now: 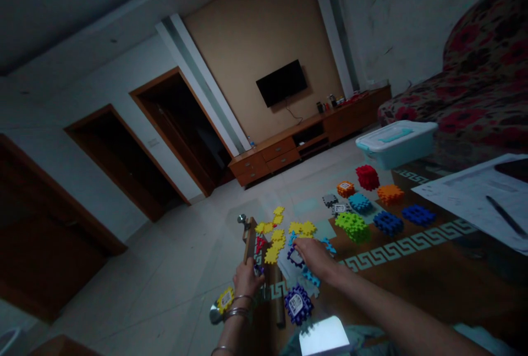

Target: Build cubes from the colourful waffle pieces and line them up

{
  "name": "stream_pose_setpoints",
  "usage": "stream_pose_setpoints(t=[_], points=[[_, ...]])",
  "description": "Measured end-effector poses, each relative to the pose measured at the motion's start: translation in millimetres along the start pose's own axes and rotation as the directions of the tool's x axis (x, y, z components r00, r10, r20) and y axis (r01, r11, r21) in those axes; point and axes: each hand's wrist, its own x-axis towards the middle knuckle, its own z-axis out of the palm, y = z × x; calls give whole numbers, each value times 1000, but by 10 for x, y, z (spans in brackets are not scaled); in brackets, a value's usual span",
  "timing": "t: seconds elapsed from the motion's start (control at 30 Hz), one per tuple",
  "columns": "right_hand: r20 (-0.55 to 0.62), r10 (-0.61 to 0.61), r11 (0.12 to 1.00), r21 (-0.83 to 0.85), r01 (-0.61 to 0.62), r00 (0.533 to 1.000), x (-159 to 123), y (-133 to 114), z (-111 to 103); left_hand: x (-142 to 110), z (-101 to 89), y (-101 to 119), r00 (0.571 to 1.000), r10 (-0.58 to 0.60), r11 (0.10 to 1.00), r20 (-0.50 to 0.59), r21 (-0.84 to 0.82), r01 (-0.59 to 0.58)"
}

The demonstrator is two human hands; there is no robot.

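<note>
My left hand (246, 278) is closed around a small dark piece I cannot make out, at the table's left edge by several yellow foam puzzle tiles (275, 237). My right hand (314, 256) lies over a purple-edged tile (294, 257), fingers curled down on it. A purple foam cube with a white label (297, 305) sits just below my right forearm. Blue tiles (311, 277) lie between the hands.
Built foam cubes stand further right: green (353, 225), blue (388, 223), red (367, 176), orange (390, 194). A teal-lidded plastic box (396, 144) sits behind them. Papers with a pen (487, 196) lie at the right. A floral sofa (474, 86) and TV cabinet (305, 138) stand beyond.
</note>
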Motion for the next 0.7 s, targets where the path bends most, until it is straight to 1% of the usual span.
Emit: stream_pose_setpoints(t=[0.1, 0.17, 0.23, 0.33, 0.4, 0.47, 0.53, 0.6, 0.63, 0.7], points=[[-22, -61, 982, 177, 64, 998, -83, -52, -60, -103, -1, 97, 995, -6, 995, -97, -98, -3], [27, -128, 959, 257, 117, 991, -129, -117, -49, -193, -7, 102, 988, 5, 985, -155, -171, -32], [99, -172, 949, 285, 137, 980, -164, -194, -3, -307, -6, 65, 975, 5, 963, -224, -263, -65], [176, -208, 945, 290, 151, 962, -197, -294, 110, -505, 3, 5, 937, -20, 889, -348, -435, -142], [204, -237, 943, 285, 174, 950, -207, -330, 189, -634, -4, 9, 921, -30, 837, -387, -514, -189], [202, -264, 943, 259, 208, 943, -209, -339, 250, -749, -26, 61, 931, -17, 810, -365, -551, -201], [150, -277, 944, 226, 240, 949, -204, -327, 278, -847, -59, 148, 947, 25, 787, -322, -577, -217], [72, -251, 951, 204, 232, 965, -191, -299, 267, -930, -91, 250, 959, 118, 764, -259, -593, -255], [36, -220, 958, 198, 209, 975, -184, -279, 247, -966, -103, 299, 958, 180, 751, -224, -598, -281], [-10, -156, 969, 191, 155, 988, -172, -232, 182, -1022, -110, 381, 943, 302, 732, -142, -599, -325]])
